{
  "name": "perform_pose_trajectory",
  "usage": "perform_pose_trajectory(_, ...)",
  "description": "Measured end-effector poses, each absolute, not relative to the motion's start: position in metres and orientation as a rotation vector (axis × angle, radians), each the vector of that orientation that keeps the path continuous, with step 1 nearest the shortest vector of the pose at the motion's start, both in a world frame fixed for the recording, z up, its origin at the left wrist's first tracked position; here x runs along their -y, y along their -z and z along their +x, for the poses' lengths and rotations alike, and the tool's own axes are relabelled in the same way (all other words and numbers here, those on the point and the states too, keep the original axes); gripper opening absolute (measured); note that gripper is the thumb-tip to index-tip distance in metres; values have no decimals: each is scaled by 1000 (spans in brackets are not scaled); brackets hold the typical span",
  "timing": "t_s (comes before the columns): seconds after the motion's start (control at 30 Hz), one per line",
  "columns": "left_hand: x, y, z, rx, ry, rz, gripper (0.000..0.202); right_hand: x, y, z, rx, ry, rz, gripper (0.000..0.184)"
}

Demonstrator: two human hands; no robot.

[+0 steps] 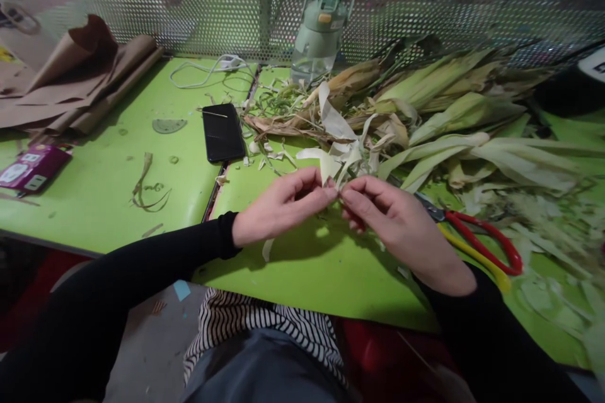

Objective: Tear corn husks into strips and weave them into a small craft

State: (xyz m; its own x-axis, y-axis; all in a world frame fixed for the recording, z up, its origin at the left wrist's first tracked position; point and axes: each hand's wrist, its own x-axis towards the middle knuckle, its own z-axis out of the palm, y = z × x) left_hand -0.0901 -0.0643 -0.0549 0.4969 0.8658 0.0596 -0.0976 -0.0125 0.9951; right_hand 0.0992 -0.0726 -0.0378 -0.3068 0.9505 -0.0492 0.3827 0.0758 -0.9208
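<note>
My left hand (282,204) and my right hand (394,223) meet above the green table (302,264), fingertips pinched together on pale strips of corn husk (338,164). The strips fan upward from between my fingers. Both hands are closed on the husk. Red and yellow handled scissors (477,245) lie on the table just right of my right hand, partly hidden under it.
A heap of corn husks (454,113) fills the back right, with scraps (553,264) at the right. A black phone (223,132), a green water bottle (321,31), a white cable (212,69), brown paper (80,82) and a purple pack (33,167) lie left and behind.
</note>
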Motion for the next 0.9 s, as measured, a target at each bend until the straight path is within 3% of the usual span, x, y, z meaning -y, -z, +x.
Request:
perform_pose_trajectory(0.17, 63, 63, -87, -698, -797, 1371, 15, 74, 48, 94, 1713, -1079, -1326, 30)
perform_pose_trajectory(0.37, 65, 64, -85, -776, -779, 1327, 26, 76, 50, 90, 1706, -936, -1271, 25)
perform_pose_trajectory(0.5, 67, 67, -83, -800, -793, 1303, 18, 77, 48, 90, 1652, -880, -1303, 28)
perform_pose_trajectory(0.77, 69, 59, -86, -736, -682, 1412, 6, 69, 50, 91, 1641, -1384, -1198, 27)
perform_pose_trajectory(0.9, 71, 54, -90, -758, -633, 1452, 17, 71, 53, 88, 1414, -1443, -1102, 22)
